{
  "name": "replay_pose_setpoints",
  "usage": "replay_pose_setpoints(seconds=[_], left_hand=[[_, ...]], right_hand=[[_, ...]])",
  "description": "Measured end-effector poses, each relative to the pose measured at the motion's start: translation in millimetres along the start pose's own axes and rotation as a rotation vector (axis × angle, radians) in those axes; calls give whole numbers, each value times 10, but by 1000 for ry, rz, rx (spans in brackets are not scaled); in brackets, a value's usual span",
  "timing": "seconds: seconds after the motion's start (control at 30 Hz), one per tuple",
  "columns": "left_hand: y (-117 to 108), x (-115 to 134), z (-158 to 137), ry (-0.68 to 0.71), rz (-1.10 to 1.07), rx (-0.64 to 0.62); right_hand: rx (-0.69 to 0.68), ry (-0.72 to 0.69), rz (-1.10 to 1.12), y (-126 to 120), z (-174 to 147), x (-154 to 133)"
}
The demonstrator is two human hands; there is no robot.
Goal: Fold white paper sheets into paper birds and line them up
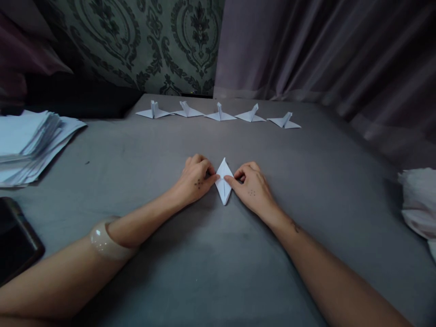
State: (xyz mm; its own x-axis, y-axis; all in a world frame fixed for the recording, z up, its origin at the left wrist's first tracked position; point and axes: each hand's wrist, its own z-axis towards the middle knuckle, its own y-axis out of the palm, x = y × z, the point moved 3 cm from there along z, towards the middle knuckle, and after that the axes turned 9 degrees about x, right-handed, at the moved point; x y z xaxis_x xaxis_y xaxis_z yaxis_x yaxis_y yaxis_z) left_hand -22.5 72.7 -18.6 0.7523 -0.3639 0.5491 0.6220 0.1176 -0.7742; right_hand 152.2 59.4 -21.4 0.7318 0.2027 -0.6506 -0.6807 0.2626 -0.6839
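Note:
A white sheet of paper folded into a narrow diamond (pixel 224 188) lies on the grey cloth surface, one point facing away and one facing me. A crease runs down its middle. My left hand (pixel 199 178) pinches its left corner between thumb and fingers. At the right corner my right hand (pixel 251 185) does the same, its thumb resting on top of the paper. Both hands have curled fingers, and the fingertips under the paper's edges are partly hidden.
Several folded white paper birds (pixel 220 115) stand in a row at the back. A stack of white paper (pixel 23 141) lies at left, with a dark phone-like device (pixel 17 240) nearer me. Crumpled pale fabric (pixel 420 200) sits at the right edge. Curtains (pixel 306 50) hang behind.

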Motion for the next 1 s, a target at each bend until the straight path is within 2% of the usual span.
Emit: replay_pose_setpoints(seconds=[0.23, 0.47, 0.67, 0.83, 1.0], left_hand=[[-5, -87, 93, -8, -70, -123], [-14, -61, 83, -100, -67, -101], [-28, -60, 53, -114, -88, -80], [-10, -97, 43, -47, -117, -63], [-16, -46, 49, -75, -90, -65]], right_hand=[[-33, 117, 15, -63, 85, 72], [-118, 116, 73, -126, 129, 141], [-141, 222, 264, -165, 109, 213], [-150, 99, 278, -133, 83, 158], [-59, 86, 69, -39, 50, 29]])
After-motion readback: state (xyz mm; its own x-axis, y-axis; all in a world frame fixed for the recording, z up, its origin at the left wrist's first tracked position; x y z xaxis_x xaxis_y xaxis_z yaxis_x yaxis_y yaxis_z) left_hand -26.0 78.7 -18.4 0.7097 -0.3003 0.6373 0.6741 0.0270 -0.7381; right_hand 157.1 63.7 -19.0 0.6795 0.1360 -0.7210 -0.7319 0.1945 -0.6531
